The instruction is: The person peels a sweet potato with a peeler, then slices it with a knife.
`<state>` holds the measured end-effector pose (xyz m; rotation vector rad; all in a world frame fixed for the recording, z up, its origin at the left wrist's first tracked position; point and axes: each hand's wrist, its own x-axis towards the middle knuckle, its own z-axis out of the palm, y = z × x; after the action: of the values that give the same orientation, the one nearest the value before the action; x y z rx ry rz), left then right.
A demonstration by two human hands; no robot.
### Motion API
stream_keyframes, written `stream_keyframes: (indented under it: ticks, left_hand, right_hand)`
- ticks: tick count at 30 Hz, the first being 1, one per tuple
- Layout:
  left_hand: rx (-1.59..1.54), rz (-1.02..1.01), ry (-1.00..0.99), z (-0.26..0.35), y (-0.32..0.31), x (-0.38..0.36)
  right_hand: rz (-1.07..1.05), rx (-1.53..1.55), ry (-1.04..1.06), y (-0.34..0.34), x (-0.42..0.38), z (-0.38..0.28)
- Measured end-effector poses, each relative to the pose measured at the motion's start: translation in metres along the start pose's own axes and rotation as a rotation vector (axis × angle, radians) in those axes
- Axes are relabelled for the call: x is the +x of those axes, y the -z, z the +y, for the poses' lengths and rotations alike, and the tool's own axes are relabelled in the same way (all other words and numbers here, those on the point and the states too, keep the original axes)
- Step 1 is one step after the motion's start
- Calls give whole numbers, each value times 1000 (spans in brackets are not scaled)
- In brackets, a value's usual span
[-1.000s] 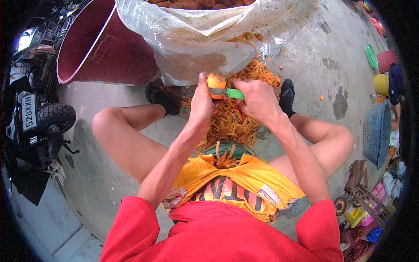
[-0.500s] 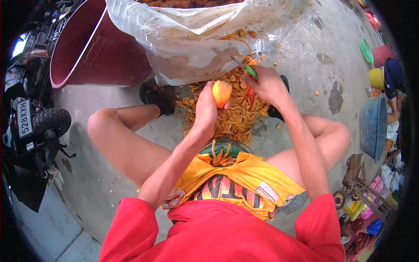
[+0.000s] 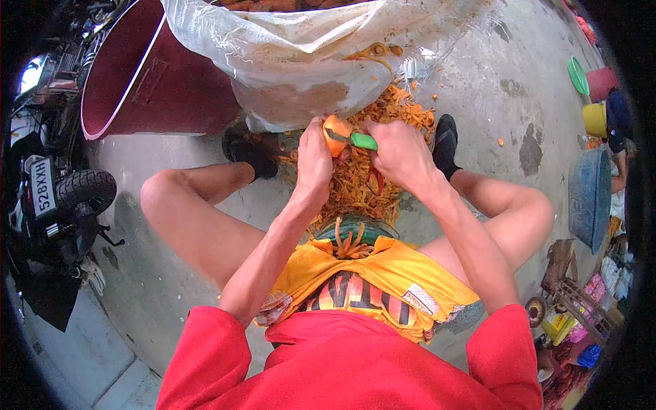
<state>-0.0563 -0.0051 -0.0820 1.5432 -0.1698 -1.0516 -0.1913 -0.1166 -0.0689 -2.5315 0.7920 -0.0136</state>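
Observation:
My left hand [image 3: 314, 160] is wrapped round a peeled orange carrot [image 3: 335, 145], whose thick rounded end points up and away from me. My right hand [image 3: 398, 154] grips the green handle of a peeler [image 3: 363, 141], and its dark, narrow blade lies across the carrot's upper end. Below both hands spreads a heap of orange peelings [image 3: 362, 188] on the concrete floor, between my feet. A few longer strips [image 3: 350, 244] hang at the front of my yellow shorts, in front of a green rim.
A white sack [image 3: 294, 82] with carrots in its mouth stands ahead, beside a large maroon tub [image 3: 164, 89] on its left. A parked motorcycle [image 3: 61, 198] is at far left. Toward the right are a blue basin [image 3: 589, 198], a yellow bucket [image 3: 594, 120] and another person's arm [image 3: 619, 171].
My right hand has moved left and toward me, bringing the peeler's blade from beyond the carrot onto it. My left hand has shifted slightly left, tilting the carrot.

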Motion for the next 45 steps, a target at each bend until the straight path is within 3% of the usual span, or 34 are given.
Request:
stream_keyframes:
  ticks: [1,3,5,7,10,12,14,15,20,24,27,29,31,33,34,35,37,39,40,41,42,43,44,45]
  left_hand:
    - [32,-34,18,0,2,1]
    - [-4,-76,0,-1,0,-9]
    - [-32,-133,-26,6,-3,-8]
    - [-146,-44,56,11,-3,-2]
    - [-201,-177,174,13,14,10]
    - [-269,-228,227,8,14,13]
    - [-231,-36,194,-2,8,15]
    - [-229,-34,196,-6,7,15]
    - [-273,104,40,-6,-8,10]
    - [-209,80,-74,-4,-1,12]
    - [-173,36,-177,-14,9,14]
    - [-176,-95,-357,-12,10,14]
    - [-270,-58,-279,-6,13,11]
    - [-326,-185,-98,5,23,16]
    - [-121,14,17,15,22,17]
    - [35,-50,-30,25,30,14]
    - [106,-427,-103,54,66,19]
    - [-31,-580,-303,103,101,21]
    - [-267,-640,-373,119,129,34]
    - [-560,-1022,-316,157,134,39]
    - [-798,-701,-386,174,148,34]
    - [-1089,-626,-334,193,164,42]
    - [-1178,-638,-335,201,186,60]
    - [-1112,-410,-413,207,189,64]
  right_hand:
    - [0,-1,-2,-9,7,14]
    - [-202,12,-263,-34,27,65]
    - [-165,-91,-317,-29,29,94]
    - [-136,-95,-300,-14,23,86]
    - [99,88,-35,-4,11,58]
    - [76,134,19,1,5,35]
    - [88,233,69,10,1,5]
    - [87,236,68,6,2,1]
    - [95,169,54,-16,3,7]
    - [111,156,20,-11,4,-2]
    - [59,101,10,-43,24,43]
    - [-139,107,-267,-66,33,108]
    - [-173,72,-287,-45,26,101]
    - [-200,9,-275,-26,26,91]
    - [-204,-7,-257,-24,21,87]
    - [-208,-17,-240,-23,17,82]
    - [-211,-4,-219,-11,16,72]
    - [-218,3,-206,-10,11,65]
    - [-143,-8,-176,-9,11,66]
    - [-78,-21,-153,-6,8,69]
    - [-67,7,-141,4,6,61]
    - [-70,4,-141,6,2,60]
    - [-64,47,-144,9,1,61]
    - [-52,91,-146,13,2,61]
